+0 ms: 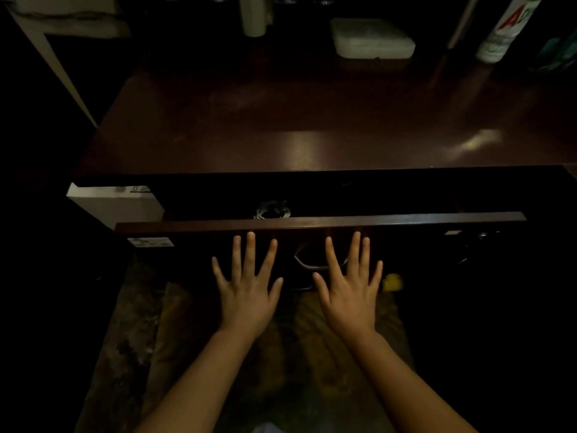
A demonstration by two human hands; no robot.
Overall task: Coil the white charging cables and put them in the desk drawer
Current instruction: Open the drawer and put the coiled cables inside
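Lying in the open drawer (pixel 318 220), coiled cables (pixel 272 210) (dimly seen); left hand (pixel 246 292), right hand (pixel 351 295) spread flat.

A dark, glossy desk top (pixel 312 120) is seen. Along its far edge a white box (pixel 371 39) and a white cylinder (pixel 254 15) are set; a labelled bottle (pixel 507 29) is stood at the far right corner.

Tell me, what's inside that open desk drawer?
One pale coiled cable shows just behind the drawer front, near the middle. The rest of the inside is too dark, and partly hidden under the desktop, to tell.
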